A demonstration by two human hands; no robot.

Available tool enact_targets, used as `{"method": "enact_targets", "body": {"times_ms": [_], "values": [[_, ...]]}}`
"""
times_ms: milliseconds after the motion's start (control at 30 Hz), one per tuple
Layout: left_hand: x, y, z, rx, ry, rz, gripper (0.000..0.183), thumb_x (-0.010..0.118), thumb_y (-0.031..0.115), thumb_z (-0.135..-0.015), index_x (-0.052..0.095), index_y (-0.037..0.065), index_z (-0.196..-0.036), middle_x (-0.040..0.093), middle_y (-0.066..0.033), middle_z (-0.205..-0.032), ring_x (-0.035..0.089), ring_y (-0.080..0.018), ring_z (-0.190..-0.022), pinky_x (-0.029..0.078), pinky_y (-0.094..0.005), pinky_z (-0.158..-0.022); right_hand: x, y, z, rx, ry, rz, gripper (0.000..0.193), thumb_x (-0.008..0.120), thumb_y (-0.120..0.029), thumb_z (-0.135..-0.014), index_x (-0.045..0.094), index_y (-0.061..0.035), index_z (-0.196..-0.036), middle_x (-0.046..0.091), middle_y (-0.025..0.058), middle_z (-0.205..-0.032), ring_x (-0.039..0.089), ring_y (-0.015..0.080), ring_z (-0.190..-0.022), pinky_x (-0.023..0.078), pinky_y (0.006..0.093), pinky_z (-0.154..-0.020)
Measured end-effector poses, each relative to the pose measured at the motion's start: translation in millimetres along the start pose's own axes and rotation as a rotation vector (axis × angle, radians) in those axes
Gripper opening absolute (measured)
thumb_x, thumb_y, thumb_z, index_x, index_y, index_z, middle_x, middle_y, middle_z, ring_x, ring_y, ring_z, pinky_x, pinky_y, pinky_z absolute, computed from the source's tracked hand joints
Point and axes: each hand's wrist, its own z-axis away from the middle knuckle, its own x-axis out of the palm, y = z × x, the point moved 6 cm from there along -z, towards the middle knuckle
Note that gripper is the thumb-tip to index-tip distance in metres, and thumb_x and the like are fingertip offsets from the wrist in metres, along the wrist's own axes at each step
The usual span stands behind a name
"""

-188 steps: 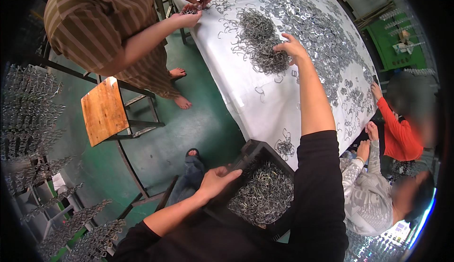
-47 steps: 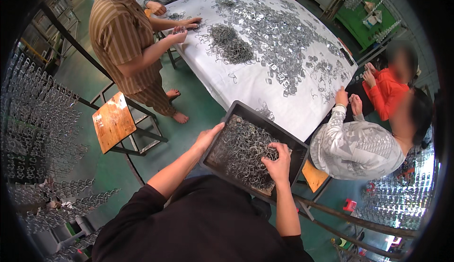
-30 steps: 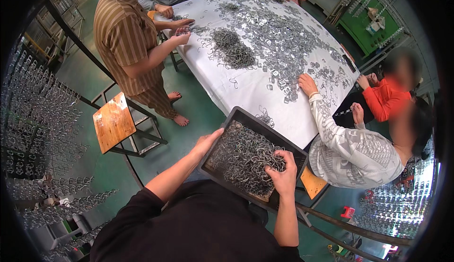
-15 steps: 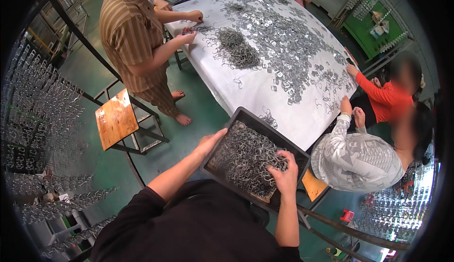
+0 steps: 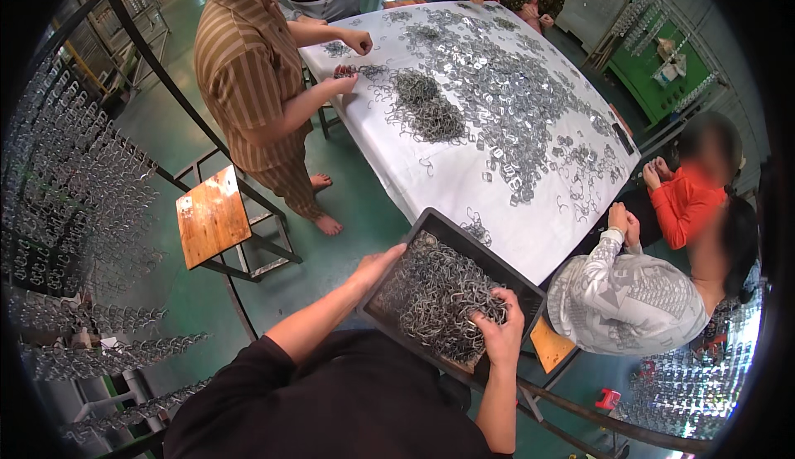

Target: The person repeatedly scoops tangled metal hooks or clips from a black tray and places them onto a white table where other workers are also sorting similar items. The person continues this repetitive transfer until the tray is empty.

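In the head view, our left hand [image 5: 378, 269] grips the black box [image 5: 489, 253]. Our right hand [image 5: 503, 330] has left the pile [image 5: 432, 115] on the table [image 5: 451, 181] and pinches metal hooks [image 5: 435, 289] in the box, so both hands work there.

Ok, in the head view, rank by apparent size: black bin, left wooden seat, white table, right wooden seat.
White table
Black bin
Left wooden seat
Right wooden seat, partly hidden

Workshop, hung metal pcs [image 5: 74, 177], ppl [image 5: 244, 61] at lg worktable [image 5: 517, 248], bin [image 5: 497, 265] of metal hooks [image 5: 439, 293]
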Motion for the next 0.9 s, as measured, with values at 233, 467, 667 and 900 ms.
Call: {"method": "enact_targets", "body": {"times_ms": [233,467,667,900], "values": [[1,0,0,-0.03,-0.042,-0.036,0.083,0.06,0.066,-0.078,0.06,-0.008,-0.118,0.065,-0.0191,-0.106,0.065,-0.0252,-0.091,0.051,-0.0347,-0.083,-3,-18,-7,0.083,0.007,0.015,0.038,0.072,-0.005,-0.064,0.058,-0.0024,-0.099,0.06,0.0071,-0.096,0.057,0.018,-0.092,0.044,0.0297,-0.085],[1,2,3,-0.02,0.008,-0.036,0.076,0.06,0.064,-0.079,0.065,-0.004,-0.112,0.068,-0.0141,-0.097,0.066,-0.0214,-0.08,0.053,-0.0323,-0.074,-18,-25,0,0.086,0.006,-0.113,0.039,0.074,-0.005,-0.065,0.058,-0.0017,-0.101,0.06,0.0081,-0.099,0.057,0.0179,-0.094,0.044,0.0297,-0.086],[5,3,7,-0.047,-0.022,0.024,0.072,0.061,0.061,-0.081,0.065,-0.004,-0.112,0.068,-0.0144,-0.097,0.066,-0.022,-0.082,0.053,-0.0333,-0.077,-4,-17,-6,0.149,-0.001,-0.035,0.036,0.071,-0.005,-0.065,0.057,-0.0026,-0.098,0.058,0.003,-0.093,0.054,0.0124,-0.087,0.044,0.027,-0.081],[9,7,12,-0.054,-0.088,0.14,0.071,0.065,0.057,-0.081,0.062,-0.003,-0.117,0.068,-0.0145,-0.102,0.066,-0.0221,-0.086,0.053,-0.0348,-0.079,-35,-68,-11,0.091,-0.032,-0.137,0.035,0.07,-0.004,-0.067,0.057,-0.0021,-0.1,0.06,0.0053,-0.094,0.056,0.0115,-0.083,0.047,0.0257,-0.076]]}}
